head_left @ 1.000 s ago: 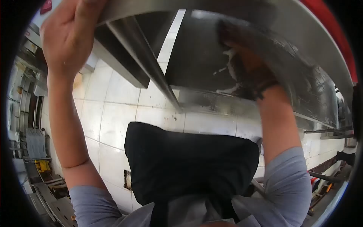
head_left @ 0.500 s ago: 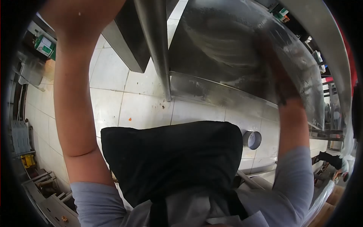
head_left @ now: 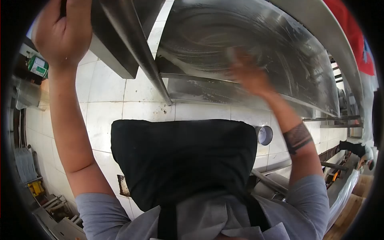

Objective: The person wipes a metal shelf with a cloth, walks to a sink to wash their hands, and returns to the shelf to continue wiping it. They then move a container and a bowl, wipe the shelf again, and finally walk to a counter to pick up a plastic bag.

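Note:
My left hand point(head_left: 60, 32) is raised at the top left, its fingers curled over the edge of a stainless steel table point(head_left: 116, 48). My right hand point(head_left: 250, 76) is blurred with motion and presses against the wet, smeared steel shelf point(head_left: 208, 28) under the table. A greyish blur at its fingertips may be a pad; I cannot tell whether the hand grips anything. A dark band marks my right forearm point(head_left: 298, 138). My black apron point(head_left: 184, 160) fills the middle of the view.
A steel table leg point(head_left: 150, 64) slants down to the white tiled floor point(head_left: 104, 116). A small round metal cup point(head_left: 265, 135) sits on the floor beside the apron. A green-labelled bottle point(head_left: 37, 66) stands at left. Another person point(head_left: 358, 150) bends at far right.
My right hand has swept down and to the left across the steel shelf. My left hand is in view again, gripping the table edge; the view has shifted.

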Action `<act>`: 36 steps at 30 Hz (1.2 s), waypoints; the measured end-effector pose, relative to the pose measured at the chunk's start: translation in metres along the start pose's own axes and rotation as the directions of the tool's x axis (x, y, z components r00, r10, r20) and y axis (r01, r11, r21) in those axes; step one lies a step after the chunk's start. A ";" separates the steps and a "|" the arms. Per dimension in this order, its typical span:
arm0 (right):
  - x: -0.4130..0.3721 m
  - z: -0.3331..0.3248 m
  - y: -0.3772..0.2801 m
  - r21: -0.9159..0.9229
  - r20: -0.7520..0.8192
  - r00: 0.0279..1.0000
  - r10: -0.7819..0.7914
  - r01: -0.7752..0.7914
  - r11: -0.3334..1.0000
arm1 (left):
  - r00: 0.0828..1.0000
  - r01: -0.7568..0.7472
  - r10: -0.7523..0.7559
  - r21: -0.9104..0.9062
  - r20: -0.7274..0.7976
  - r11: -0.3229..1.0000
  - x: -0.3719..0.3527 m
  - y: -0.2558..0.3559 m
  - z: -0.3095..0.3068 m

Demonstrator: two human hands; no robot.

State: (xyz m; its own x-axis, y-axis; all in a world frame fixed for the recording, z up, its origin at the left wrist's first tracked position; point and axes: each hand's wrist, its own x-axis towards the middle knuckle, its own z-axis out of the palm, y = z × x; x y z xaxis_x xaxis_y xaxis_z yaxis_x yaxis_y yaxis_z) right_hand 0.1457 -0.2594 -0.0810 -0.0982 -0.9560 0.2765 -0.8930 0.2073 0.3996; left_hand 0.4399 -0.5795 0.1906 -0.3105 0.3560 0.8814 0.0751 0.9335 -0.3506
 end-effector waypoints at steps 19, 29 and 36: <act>0.174 -0.052 -0.119 0.712 -0.148 0.984 0.099 0.036 0.701 | 0.976 -0.115 0.130 0.094 -0.177 0.989 -0.017 -0.013 0.023; 0.150 -0.074 -0.140 0.627 0.008 1.000 -0.012 0.005 0.779 | 0.992 -0.117 0.123 0.167 -0.024 0.979 -0.025 -0.004 0.018; 0.138 -0.100 -0.129 0.823 0.403 0.905 0.138 -0.425 0.377 | 0.994 0.113 -0.111 0.131 -0.018 0.985 -0.052 -0.011 0.004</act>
State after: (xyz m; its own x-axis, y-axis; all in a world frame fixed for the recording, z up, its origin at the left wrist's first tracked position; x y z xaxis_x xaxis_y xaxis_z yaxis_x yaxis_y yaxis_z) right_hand 0.2916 -0.3971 -0.0072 -0.3893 -0.9199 -0.0472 -0.6567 0.3131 -0.6861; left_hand 0.4516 -0.6089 0.1473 -0.2995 0.2508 0.9205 -0.0853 0.9539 -0.2877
